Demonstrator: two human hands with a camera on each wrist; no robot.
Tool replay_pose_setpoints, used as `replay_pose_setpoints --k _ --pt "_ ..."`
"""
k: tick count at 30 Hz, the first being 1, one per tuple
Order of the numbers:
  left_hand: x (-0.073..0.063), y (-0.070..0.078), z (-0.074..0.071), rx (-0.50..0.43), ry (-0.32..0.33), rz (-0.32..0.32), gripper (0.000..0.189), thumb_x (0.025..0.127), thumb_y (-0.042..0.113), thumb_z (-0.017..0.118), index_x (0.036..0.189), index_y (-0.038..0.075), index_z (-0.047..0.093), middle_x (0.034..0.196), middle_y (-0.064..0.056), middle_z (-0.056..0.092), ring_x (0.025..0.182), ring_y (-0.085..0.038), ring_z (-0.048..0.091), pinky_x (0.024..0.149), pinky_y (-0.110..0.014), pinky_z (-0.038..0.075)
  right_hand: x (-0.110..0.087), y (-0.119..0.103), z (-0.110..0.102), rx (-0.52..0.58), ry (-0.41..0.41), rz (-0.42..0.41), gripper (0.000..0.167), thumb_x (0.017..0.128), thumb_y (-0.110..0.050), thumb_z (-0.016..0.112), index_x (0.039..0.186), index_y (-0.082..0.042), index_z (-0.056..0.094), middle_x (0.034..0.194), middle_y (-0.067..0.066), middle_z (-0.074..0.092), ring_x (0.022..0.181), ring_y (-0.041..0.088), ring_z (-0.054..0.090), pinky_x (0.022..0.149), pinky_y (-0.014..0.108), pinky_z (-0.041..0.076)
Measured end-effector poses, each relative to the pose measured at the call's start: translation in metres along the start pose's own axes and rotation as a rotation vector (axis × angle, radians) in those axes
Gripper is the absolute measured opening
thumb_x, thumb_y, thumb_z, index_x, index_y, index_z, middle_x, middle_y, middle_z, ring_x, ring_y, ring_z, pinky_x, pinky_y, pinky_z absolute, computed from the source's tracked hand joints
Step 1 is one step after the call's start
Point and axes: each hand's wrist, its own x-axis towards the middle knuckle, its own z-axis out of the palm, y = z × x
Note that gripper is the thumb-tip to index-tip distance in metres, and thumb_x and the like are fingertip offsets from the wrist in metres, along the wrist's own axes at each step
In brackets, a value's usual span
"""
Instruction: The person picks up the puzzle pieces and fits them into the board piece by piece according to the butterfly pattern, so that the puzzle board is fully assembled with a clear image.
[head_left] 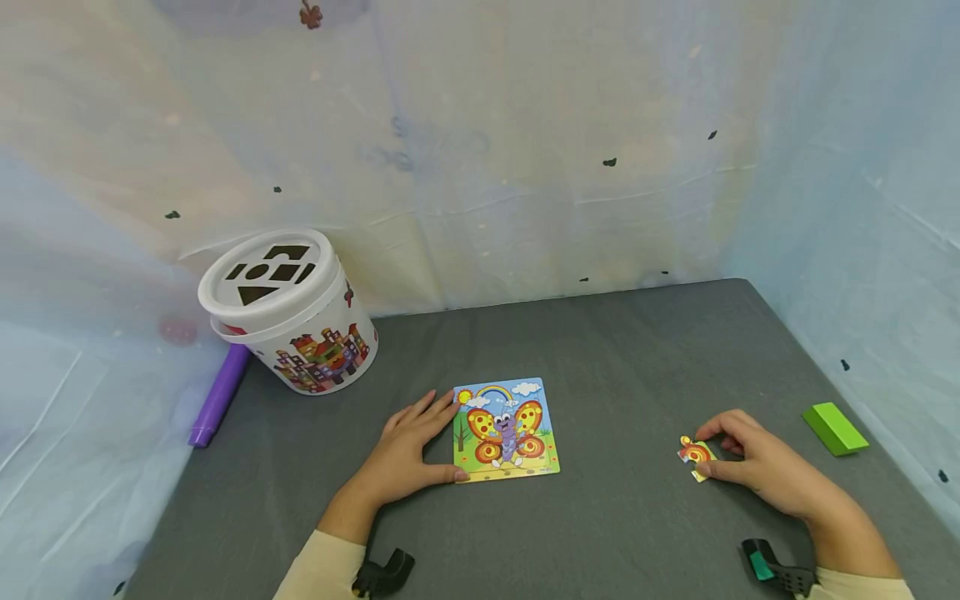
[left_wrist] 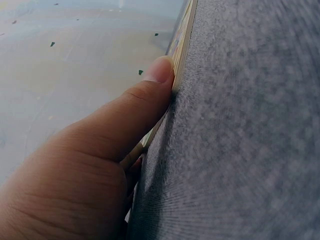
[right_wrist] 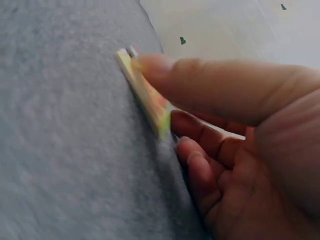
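Note:
A square butterfly puzzle board [head_left: 507,429] lies flat on the grey table, showing a sun, a rainbow and clouds. My left hand [head_left: 412,450] rests at its left side with fingers extended. The left thumb [left_wrist: 160,70] touches the board's lower edge, and the fingertips reach its upper left corner. Well to the right, my right hand [head_left: 768,467] pinches a small jigsaw piece [head_left: 696,452] between thumb and fingers. That piece has an orange and red swirl with some yellow-green. In the right wrist view the piece [right_wrist: 150,95] is tilted close over the table, under the thumb.
A white bucket [head_left: 300,317] with a shape-sorter lid stands at the back left. Next to it is a purple stick-like piece [head_left: 220,396] at the table's left edge. A green block [head_left: 835,428] lies near the right edge. Pale sheeting [head_left: 525,167] rises behind the table [head_left: 615,358].

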Motion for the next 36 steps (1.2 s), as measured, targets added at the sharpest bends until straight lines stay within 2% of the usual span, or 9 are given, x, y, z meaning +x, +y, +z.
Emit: replay_pose_setpoints --k 4,8,11,14,17,21,25,29,36 --pt "0.0 0.0 0.0 0.005 0.0 -0.001 0.111 0.084 0.07 0.086 0.172 0.02 0.039 0.178 0.003 0.027 0.165 -0.028 0.016 0.125 -0.064 0.011 0.001 -0.002 0.002 -0.005 0.002 0.009 0.023 0.097 -0.015 0.086 0.115 -0.014 0.072 0.12 0.004 0.057 0.099 0.012 0.052 0.079 0.026 0.044" --pt "0.0 0.001 0.0 0.001 0.002 0.0 0.111 0.084 0.069 0.086 0.171 0.02 0.039 0.178 0.003 0.027 0.165 -0.028 0.016 0.125 -0.064 0.011 0.0 -0.003 -0.002 -0.036 -0.03 0.022 0.041 0.093 -0.019 0.09 0.128 -0.01 0.072 0.127 0.004 0.059 0.107 0.008 0.055 0.087 0.022 0.047" --pt "0.001 0.001 0.0 0.0 0.0 0.001 0.111 0.084 0.069 0.086 0.172 0.02 0.039 0.178 0.004 0.027 0.165 -0.028 0.015 0.125 -0.064 0.011 -0.002 -0.004 -0.002 -0.037 -0.034 0.032 0.039 0.092 -0.019 0.091 0.126 -0.01 0.072 0.125 0.004 0.057 0.105 0.009 0.053 0.084 0.023 0.046" --pt "0.001 0.001 0.001 0.0 0.002 0.0 0.11 0.084 0.069 0.086 0.171 0.02 0.039 0.178 0.004 0.027 0.165 -0.028 0.015 0.125 -0.064 0.011 -0.001 -0.006 -0.001 -0.014 -0.028 0.047 0.033 0.094 -0.019 0.09 0.118 -0.01 0.07 0.115 0.004 0.055 0.095 0.012 0.049 0.074 0.028 0.043" --pt "0.001 0.001 0.001 0.0 0.006 -0.002 0.11 0.084 0.069 0.086 0.171 0.02 0.04 0.177 0.003 0.028 0.165 -0.029 0.016 0.125 -0.065 0.012 0.0 -0.01 0.001 0.042 -0.044 0.092 0.028 0.098 -0.022 0.085 0.114 -0.009 0.065 0.098 0.005 0.056 0.081 0.015 0.049 0.065 0.031 0.04" --pt "0.0 0.002 0.0 -0.011 0.006 -0.005 0.11 0.084 0.068 0.087 0.171 0.02 0.04 0.177 0.003 0.028 0.165 -0.028 0.016 0.125 -0.065 0.011 0.003 -0.016 0.003 0.09 -0.037 0.129 0.022 0.103 -0.024 0.08 0.109 -0.009 0.065 0.083 0.003 0.06 0.067 0.016 0.053 0.059 0.032 0.042" --pt "-0.001 0.002 0.0 -0.012 0.006 -0.007 0.11 0.083 0.067 0.087 0.171 0.02 0.04 0.177 0.003 0.028 0.165 -0.029 0.016 0.125 -0.065 0.011 0.007 -0.02 0.011 0.129 0.0 0.066 0.014 0.104 -0.018 0.078 0.105 -0.01 0.067 0.085 0.0 0.067 0.067 0.019 0.06 0.06 0.032 0.047" --pt "0.0 0.002 -0.001 -0.013 0.006 -0.005 0.11 0.083 0.067 0.088 0.171 0.02 0.04 0.177 0.003 0.028 0.165 -0.029 0.016 0.125 -0.065 0.011 0.012 -0.021 0.019 0.156 0.024 0.005 0.007 0.105 -0.012 0.076 0.108 -0.01 0.069 0.089 -0.001 0.071 0.067 0.021 0.061 0.059 0.032 0.048" --pt "0.0 0.001 0.0 -0.011 0.006 -0.003 0.11 0.083 0.067 0.088 0.171 0.019 0.04 0.177 0.003 0.028 0.165 -0.028 0.016 0.125 -0.064 0.011 0.017 -0.024 0.028 0.186 0.109 0.002 0.015 0.104 -0.007 0.076 0.117 -0.006 0.07 0.094 0.001 0.074 0.069 0.017 0.065 0.059 0.03 0.049"
